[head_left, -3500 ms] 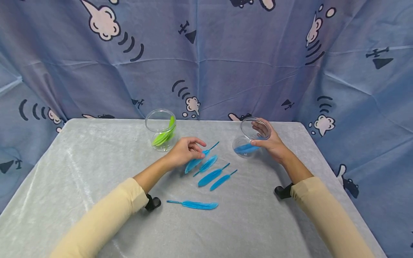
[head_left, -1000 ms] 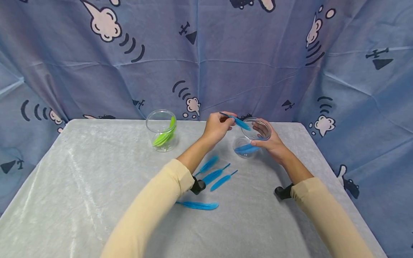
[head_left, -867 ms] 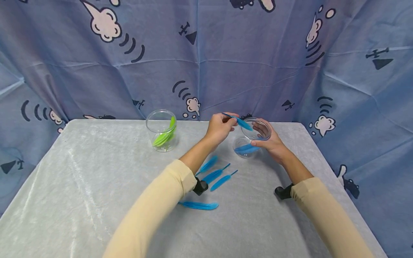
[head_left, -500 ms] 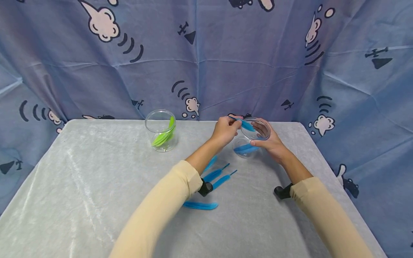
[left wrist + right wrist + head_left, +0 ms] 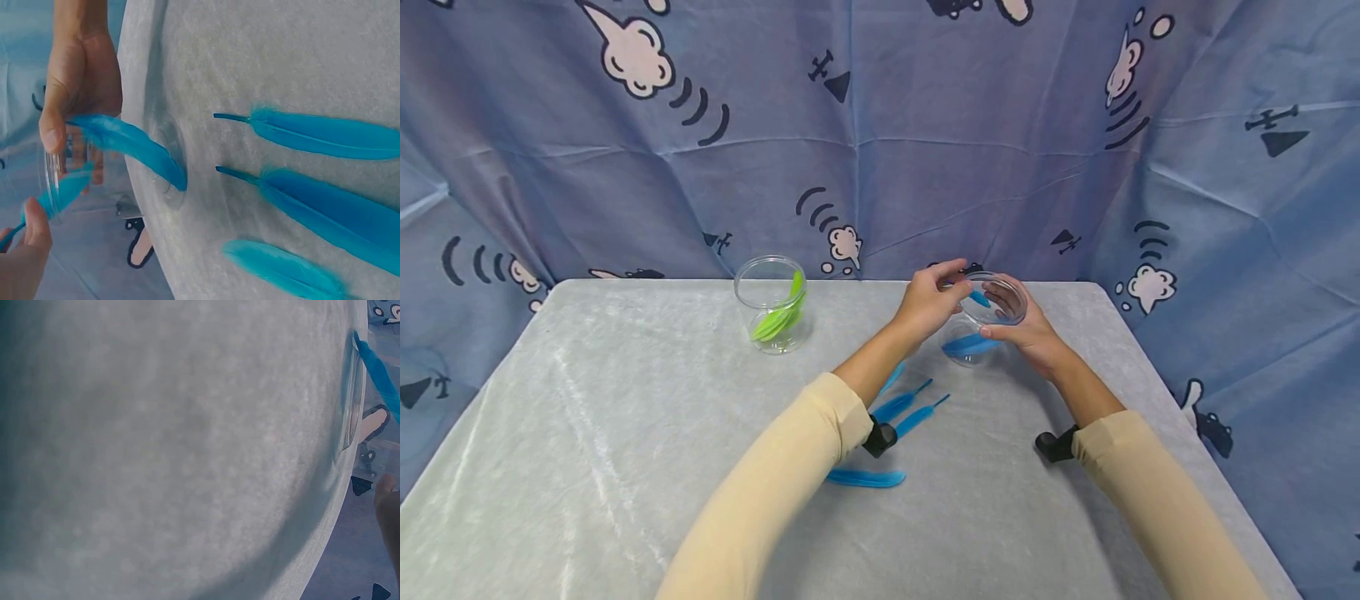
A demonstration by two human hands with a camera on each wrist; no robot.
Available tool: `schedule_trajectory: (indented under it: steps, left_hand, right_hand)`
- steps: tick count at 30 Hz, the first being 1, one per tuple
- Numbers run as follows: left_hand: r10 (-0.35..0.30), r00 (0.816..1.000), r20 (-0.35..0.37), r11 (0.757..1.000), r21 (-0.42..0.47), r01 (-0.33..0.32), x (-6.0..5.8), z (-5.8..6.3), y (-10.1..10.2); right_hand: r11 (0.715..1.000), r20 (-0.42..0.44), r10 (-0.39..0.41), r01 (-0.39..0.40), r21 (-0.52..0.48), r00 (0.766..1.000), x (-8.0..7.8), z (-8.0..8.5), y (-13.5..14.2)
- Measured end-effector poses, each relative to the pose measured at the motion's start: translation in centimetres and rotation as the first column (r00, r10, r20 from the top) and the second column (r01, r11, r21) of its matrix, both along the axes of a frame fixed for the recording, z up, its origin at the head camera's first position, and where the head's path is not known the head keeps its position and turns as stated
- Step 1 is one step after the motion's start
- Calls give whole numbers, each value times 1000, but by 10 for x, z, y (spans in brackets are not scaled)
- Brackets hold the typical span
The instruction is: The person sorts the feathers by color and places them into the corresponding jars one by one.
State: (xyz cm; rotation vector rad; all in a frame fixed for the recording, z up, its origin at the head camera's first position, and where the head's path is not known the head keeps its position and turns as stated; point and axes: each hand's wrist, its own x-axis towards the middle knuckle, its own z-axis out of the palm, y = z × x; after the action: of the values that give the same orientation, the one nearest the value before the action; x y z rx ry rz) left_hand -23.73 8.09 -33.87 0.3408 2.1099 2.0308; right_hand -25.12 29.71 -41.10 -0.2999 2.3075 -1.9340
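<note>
In the head view my right hand (image 5: 1033, 337) grips a clear plastic cup (image 5: 967, 328), tilted with its mouth toward my left hand. Blue feathers (image 5: 967, 344) lie inside it. Another blue feather (image 5: 979, 297) has its vane inside the mouth, while its quill sticks out over the rim beside my left hand (image 5: 927, 302). That hand's thumb and forefinger are spread apart at the quill. The left wrist view shows this feather (image 5: 67, 187) crossing the rim, with a second feather (image 5: 134, 144) deeper in the cup. In the right wrist view a blue feather (image 5: 380, 375) shows at the edge.
Another clear cup (image 5: 772, 337) with green feathers (image 5: 780, 319) stands at the back left of the grey cloth-covered table (image 5: 625, 400). Several blue feathers (image 5: 913, 422) lie under and beside my left forearm, one (image 5: 868, 478) nearer the front. A patterned blue curtain (image 5: 910, 167) hangs behind.
My left hand picked up a blue feather from the table and carried it right to the cup mouth. Its fingers have just spread from the quill. The right hand and cup stay put.
</note>
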Motion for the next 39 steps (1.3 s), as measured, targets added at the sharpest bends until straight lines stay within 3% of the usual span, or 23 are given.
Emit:
schedule_trajectory:
  steps: [9,18,24,31,35,39]
  left_hand:
    - [-56,998,-11,998,14,56,1,6,2]
    - [-99,995,-31,995,-10,98,1,-2,-13]
    - [-151,988,-24,984,-95,148,-4,-12,-38]
    - [-190,981,44,963,-185,195,-8,-32,-70]
    - [-214,975,64,941,-253,223,-8,-45,-85]
    - [-248,968,38,911,-332,247,-4,-55,-97]
  right_hand:
    - [1000,-4,-4,4,-22,1000,0,1,-1]
    - [1000,15,-20,20,-11,1000,1,2,-3]
    - [1000,5,-21,21,-19,1000,1,3,-3]
    - [1000,-12,-16,16,-12,1000,0,0,0]
    - [1000,-22,-12,12,-14,1000,1,-1,1]
    - [1000,-12,-14,14,-19,1000,0,-1,1]
